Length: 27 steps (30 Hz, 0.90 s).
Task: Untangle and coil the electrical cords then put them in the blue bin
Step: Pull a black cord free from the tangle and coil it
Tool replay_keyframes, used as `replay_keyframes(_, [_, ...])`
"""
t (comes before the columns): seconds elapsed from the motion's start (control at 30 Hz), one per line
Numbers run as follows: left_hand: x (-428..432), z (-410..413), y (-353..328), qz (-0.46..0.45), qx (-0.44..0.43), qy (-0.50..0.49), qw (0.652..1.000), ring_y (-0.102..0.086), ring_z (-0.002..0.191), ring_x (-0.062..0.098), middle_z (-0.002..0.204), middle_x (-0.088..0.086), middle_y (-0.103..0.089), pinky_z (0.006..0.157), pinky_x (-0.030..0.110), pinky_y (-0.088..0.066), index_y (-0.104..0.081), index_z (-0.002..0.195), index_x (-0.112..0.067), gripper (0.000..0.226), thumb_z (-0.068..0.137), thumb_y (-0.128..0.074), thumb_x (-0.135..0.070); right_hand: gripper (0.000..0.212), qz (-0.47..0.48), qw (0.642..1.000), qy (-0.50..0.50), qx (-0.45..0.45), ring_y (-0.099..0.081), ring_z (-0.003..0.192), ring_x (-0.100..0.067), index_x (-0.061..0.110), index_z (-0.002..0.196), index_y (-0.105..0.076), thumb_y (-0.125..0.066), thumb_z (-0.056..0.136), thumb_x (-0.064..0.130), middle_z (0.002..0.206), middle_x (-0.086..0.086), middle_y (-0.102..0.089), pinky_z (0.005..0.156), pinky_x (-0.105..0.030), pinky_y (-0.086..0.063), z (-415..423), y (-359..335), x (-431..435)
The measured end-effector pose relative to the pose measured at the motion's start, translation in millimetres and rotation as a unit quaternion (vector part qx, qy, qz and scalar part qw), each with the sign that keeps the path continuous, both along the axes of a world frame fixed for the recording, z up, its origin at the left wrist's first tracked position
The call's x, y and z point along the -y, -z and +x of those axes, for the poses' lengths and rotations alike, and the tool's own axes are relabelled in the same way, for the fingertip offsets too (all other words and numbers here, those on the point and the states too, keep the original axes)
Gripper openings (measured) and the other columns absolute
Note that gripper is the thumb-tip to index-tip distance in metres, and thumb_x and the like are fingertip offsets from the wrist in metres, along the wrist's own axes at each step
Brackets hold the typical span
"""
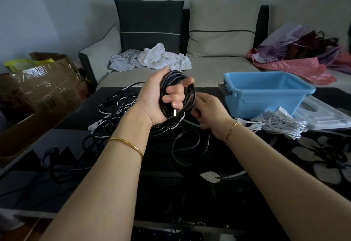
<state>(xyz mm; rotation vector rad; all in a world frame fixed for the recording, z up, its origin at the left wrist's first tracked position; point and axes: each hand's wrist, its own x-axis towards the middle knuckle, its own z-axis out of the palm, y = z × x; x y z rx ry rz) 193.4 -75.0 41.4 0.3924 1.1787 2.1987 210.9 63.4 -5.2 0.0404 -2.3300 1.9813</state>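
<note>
Far left, a cardboard box [43, 85] sits on the floor beside the dark glossy surface [190, 193]; on that surface, left of centre, lies a loose tangle of black and white cords [114, 111], not yet sorted.

At centre my left hand [153, 98] is raised above the tangle, palm toward me; its fingers [174, 91] are clenched through a black coil [190, 89] of several loops, the ring standing roughly upright, with a metal plug end [173, 113] poking out at the bottom.

Just right of it, my right hand [210, 113] sits lower, touching the coil's lower right edge; its fingers are curled and seem to pinch a strand of the coil, though the exact strand is hard to make out; black slack loops on the surface below both hands.

Further right stands the blue bin [266, 92], open and apparently holding nothing; 1 bundle of white cord [281, 123] lies coiled in front of it, outside, beside a white lid [322, 115].

The bin lies to the right of the coil and slightly beyond it; my right hand is the nearer one, so I judge the coil would travel rightward once its slack is wound in.
</note>
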Motion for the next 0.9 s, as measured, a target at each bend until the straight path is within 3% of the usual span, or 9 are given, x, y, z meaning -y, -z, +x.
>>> replay_keyframes(0.17, [4.3,-9.0,0.8,0.084,0.021,-0.13,0.988,-0.026,0.035,0.005,0.048,-0.008,-0.032,0.04,0.017,-0.031,-0.057,0.098,0.004,0.054,0.099,-0.027,-0.041,0.024,0.135,0.99,-0.034,-0.025,-0.033,0.031,-0.004,-0.004,0.092,-0.057,-0.043,0.098,0.014,0.053,0.0,-0.037,0.032,-0.013,-0.023,9.6,6.3,24.2])
replay_keyframes(0.27, [3.4,-12.0,5.3,0.093,0.023,-0.212,0.973,-0.03,0.037,0.007,0.05,-0.006,-0.035,0.043,0.018,-0.037,-0.049,0.105,-0.001,0.046,0.101,-0.03,-0.043,0.027,0.272,0.958,-0.09,-0.028,-0.04,0.053,-0.01,-0.003,0.099,-0.056,-0.037,0.099,0.016,0.061,0.002,-0.04,0.045,-0.017,-0.03,14.6,4.3,30.4])
replay_keyframes(0.33, [0.2,-14.0,9.0,0.07,0.01,-0.248,0.966,-0.032,0.038,0.008,0.052,-0.006,-0.037,0.046,0.02,-0.041,-0.044,0.091,-0.008,0.041,0.102,-0.029,-0.045,0.023,0.36,0.925,-0.115,-0.034,-0.041,0.059,-0.016,0.004,0.093,-0.053,-0.035,0.1,0.015,0.064,0.002,-0.041,0.054,-0.019,-0.033,19.3,-2.3,31.2])
replay_keyframes(0.5, [-12.0,-17.6,16.6,-0.072,-0.075,-0.341,0.934,-0.038,0.039,0.01,0.052,-0.003,-0.043,0.046,0.025,-0.048,-0.043,0.083,-0.011,0.037,0.102,-0.033,-0.041,0.035,0.431,0.887,-0.166,-0.006,-0.051,0.044,-0.013,0.006,0.069,-0.05,-0.038,0.099,0.019,0.059,-0.005,-0.055,0.048,-0.023,-0.045,31.6,-22.9,30.2])
replay_keyframes(0.63, [-14.2,-13.8,16.6,-0.176,-0.18,-0.35,0.902,-0.04,0.043,0.012,0.061,0.004,-0.041,0.043,0.022,-0.044,-0.041,0.08,-0.011,0.034,0.103,-0.033,-0.035,0.026,0.439,0.883,-0.163,-0.032,-0.057,0.035,-0.017,0.004,0.067,-0.052,-0.045,0.09,0.013,0.053,-0.002,-0.059,0.056,-0.026,-0.05,30.9,-37.2,22.4])
replay_keyframes(0.73, [-14.7,-8.6,20.0,-0.249,-0.252,-0.35,0.867,-0.041,0.042,0.014,0.062,0.013,-0.039,0.041,0.017,-0.037,-0.042,0.08,-0.007,0.033,0.102,-0.036,-0.031,0.017,0.412,0.899,-0.145,-0.04,-0.058,0.036,-0.017,-0.001,0.076,-0.059,-0.05,0.085,0.011,0.047,0.002,-0.056,0.046,-0.016,-0.045,32.8,-47.4,15.2])
replay_keyframes(0.8, [-15.4,-9.3,24.3,-0.327,-0.289,-0.342,0.832,-0.05,0.057,0.016,0.07,0.015,-0.048,0.055,0.021,-0.043,-0.044,0.087,-0.004,0.033,0.1,-0.039,-0.034,0.015,0.385,0.913,-0.128,-0.049,-0.058,0.041,-0.018,-0.002,0.083,-0.063,-0.053,0.084,0.009,0.049,0.001,-0.056,0.042,-0.014,-0.043,32.1,-50.7,9.4])
replay_keyframes(0.87, [-13.8,-14.8,28.5,-0.432,-0.315,-0.324,0.781,-0.056,0.077,0.021,0.084,0.01,-0.059,0.072,0.031,-0.042,-0.049,0.092,-0.007,0.037,0.096,-0.04,-0.042,0.012,0.363,0.924,-0.099,-0.068,-0.059,0.048,-0.018,0.003,0.085,-0.068,-0.058,0.082,0.008,0.052,0.0,-0.058,0.048,-0.021,-0.049,28.5,-52.1,2.4])
replay_keyframes(0.9, [-12.6,-15.5,28.5,-0.457,-0.323,-0.309,0.769,-0.056,0.077,0.024,0.084,0.009,-0.06,0.072,0.034,-0.041,-0.05,0.09,-0.007,0.039,0.095,-0.04,-0.045,0.011,0.355,0.928,-0.082,-0.078,-0.059,0.05,-0.018,0.006,0.084,-0.07,-0.06,0.08,0.008,0.054,0.0,-0.059,0.052,-0.025,-0.052,26.2,-52.7,-1.7])
